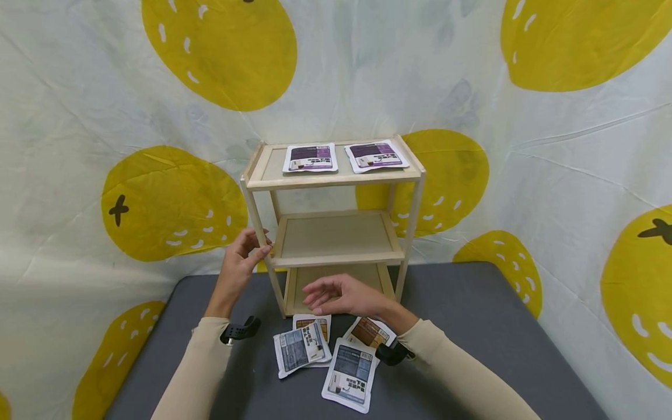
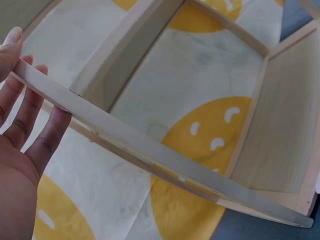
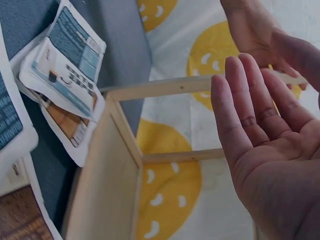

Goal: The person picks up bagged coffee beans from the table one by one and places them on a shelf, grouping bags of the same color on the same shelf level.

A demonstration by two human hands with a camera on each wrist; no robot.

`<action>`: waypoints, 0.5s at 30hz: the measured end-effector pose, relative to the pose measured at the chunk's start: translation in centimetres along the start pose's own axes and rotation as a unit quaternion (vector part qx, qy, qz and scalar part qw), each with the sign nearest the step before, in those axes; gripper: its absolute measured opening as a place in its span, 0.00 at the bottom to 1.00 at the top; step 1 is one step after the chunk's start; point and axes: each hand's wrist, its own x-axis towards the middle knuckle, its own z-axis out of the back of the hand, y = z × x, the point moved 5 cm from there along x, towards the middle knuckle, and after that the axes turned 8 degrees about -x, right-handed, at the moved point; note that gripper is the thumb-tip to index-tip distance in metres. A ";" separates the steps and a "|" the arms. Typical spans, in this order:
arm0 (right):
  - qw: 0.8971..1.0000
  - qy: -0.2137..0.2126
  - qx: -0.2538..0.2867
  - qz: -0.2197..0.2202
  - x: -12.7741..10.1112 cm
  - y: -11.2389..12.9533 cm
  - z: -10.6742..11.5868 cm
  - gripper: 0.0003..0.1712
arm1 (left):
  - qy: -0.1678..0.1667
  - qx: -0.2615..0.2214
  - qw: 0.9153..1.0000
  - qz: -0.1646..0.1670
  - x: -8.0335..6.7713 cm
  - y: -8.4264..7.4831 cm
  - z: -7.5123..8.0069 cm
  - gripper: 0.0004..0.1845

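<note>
Left hand [image 1: 242,256]: fingers curl round the front left post of the wooden shelf [image 1: 333,217].
Right hand [image 1: 342,295]: flat, fingers relaxed, holding nothing, hovering just above the packets [image 1: 301,347].

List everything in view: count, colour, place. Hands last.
wooden shelf rack: 1, pale wood, three tiers, stands on the table against the backdrop
purple packets: 2, purple and white, flat side by side on the top tier
blue-grey packets: 2, blue-grey and white, on the table in front of the rack; the left one lies on a brown packet
brown packets: 2, brown and white, on the table nearest the rack, each partly covered
table: 1, dark grey
backdrop cloth: 1, white with yellow fruit print, behind and beside the table
wrist cameras: 2, black, one on each wrist
left hand: grips the rack's front left post at mid-tier height
right hand: open, holds nothing, hovers over the packets before the bottom tier
</note>
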 end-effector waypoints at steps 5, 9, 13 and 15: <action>1.000 -0.006 0.010 -0.005 0.5 -1.2 -0.9 0.27 | -0.004 0.002 1.000 0.005 0.0 -0.1 0.0 0.17; 1.000 -0.003 0.012 0.000 0.9 -2.3 -1.6 0.29 | -0.004 0.004 1.000 0.005 0.0 -0.1 0.0 0.17; 1.000 0.002 0.019 0.002 1.1 -3.4 -2.1 0.29 | -0.003 0.000 1.000 -0.003 0.0 -0.2 0.0 0.17; 1.000 0.003 0.023 0.004 1.2 -3.8 -2.3 0.29 | -0.003 -0.001 1.000 -0.006 0.0 -0.2 -0.1 0.17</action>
